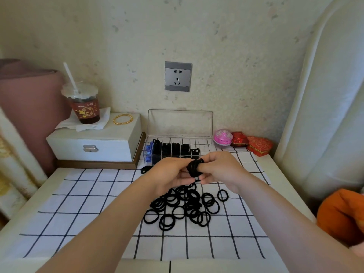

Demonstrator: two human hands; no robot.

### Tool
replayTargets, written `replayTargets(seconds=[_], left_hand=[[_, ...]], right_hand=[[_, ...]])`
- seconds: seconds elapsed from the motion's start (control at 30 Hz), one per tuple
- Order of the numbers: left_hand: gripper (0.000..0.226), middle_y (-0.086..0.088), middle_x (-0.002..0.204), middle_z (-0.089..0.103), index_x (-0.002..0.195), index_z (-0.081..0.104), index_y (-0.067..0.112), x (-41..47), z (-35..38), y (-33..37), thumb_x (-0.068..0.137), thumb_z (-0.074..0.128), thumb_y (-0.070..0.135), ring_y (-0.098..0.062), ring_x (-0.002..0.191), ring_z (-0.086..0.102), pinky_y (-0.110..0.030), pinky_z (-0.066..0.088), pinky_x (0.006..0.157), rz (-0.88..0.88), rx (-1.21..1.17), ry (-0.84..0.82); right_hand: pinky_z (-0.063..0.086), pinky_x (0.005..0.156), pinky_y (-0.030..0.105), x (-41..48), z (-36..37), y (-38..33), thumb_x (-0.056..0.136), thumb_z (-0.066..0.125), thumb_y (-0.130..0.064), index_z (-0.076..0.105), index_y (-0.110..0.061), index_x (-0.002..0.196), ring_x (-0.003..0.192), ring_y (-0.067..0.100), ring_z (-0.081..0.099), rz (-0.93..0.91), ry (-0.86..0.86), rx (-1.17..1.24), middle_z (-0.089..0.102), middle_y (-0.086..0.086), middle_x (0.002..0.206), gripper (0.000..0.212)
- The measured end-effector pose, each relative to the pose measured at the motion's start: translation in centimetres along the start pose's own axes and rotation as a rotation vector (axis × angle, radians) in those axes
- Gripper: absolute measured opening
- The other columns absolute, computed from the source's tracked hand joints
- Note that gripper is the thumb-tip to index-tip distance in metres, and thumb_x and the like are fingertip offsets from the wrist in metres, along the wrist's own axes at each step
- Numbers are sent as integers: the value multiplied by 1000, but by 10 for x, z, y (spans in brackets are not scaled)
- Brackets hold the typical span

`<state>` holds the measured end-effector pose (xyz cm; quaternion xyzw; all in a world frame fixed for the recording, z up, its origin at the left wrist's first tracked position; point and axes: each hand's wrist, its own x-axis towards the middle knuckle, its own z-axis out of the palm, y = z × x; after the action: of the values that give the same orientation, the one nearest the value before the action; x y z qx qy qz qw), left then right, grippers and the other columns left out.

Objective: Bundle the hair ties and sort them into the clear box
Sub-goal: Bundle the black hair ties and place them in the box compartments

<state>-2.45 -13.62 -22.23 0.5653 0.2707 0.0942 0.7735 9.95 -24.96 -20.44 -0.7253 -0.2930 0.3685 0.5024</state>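
While my left hand [173, 174] and right hand [218, 170] meet above the desk [275, 166], both sets of fingers [202, 166] are closed on a black bundle of hair ties [194, 168] stacked around a right fingertip. Loose ties [187, 205] lie piled on the checked cloth [98, 203] below; the clear box [179, 146] stands open beyond, partly filled. If my pinch eases, I reckon the stretched wrap could snap back and scatter the bundle.

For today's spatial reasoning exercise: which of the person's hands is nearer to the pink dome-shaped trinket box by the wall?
Right. The right hand is just below and left of the pink dome-shaped trinket box; the left hand lies farther left, beyond the black hair-tie bundle both hands hold.
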Motion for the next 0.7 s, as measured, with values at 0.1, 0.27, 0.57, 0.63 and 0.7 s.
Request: replayTargets(seconds=[0.1, 0.27, 0.57, 0.63, 0.7], left_hand=[[30, -8, 99, 74, 114, 70, 6, 0, -1, 2, 98, 56, 27, -20, 97, 71, -31, 57, 85, 5, -43, -49], [29, -7, 112, 73, 122, 68, 10, 3, -8, -2, 93, 63, 9, -15, 101, 70, -27, 56, 90, 45, 156, -69], [23, 0, 94, 76, 116, 70, 14, 5, -12, 1, 97, 57, 8, -3, 74, 71, -26, 58, 83, 83, 133, 14], [23, 0, 98, 76, 114, 71, 16, 4, -11, 3, 93, 64, 11, -5, 79, 72, -24, 58, 80, 110, 158, 32], [24, -4, 98, 74, 110, 70, 15, 5, -11, 4, 86, 74, 14, -9, 81, 73, -22, 59, 73, 138, 201, 131]], right_hand=[[63, 64, 35, 4, 2, 4, 84, 73, -2, 71, -3, 93, 60, 19, 70, -10, 74, -39, 73, 16, 74, 9], [63, 62, 34, 9, 8, 5, 78, 82, -11, 71, -10, 86, 59, 15, 70, -59, 79, -156, 72, 8, 72, 13], [61, 67, 38, 8, -4, 4, 87, 76, -21, 57, -10, 126, 83, 25, 71, 54, -109, 60, 66, 15, 117, 44], [61, 72, 38, 7, -5, 4, 90, 73, -23, 63, -6, 123, 89, 27, 72, 72, -192, 89, 67, 14, 120, 38], [62, 75, 37, 7, -3, 3, 92, 70, -17, 70, -4, 111, 88, 26, 72, 67, -213, 131, 71, 14, 111, 24]])
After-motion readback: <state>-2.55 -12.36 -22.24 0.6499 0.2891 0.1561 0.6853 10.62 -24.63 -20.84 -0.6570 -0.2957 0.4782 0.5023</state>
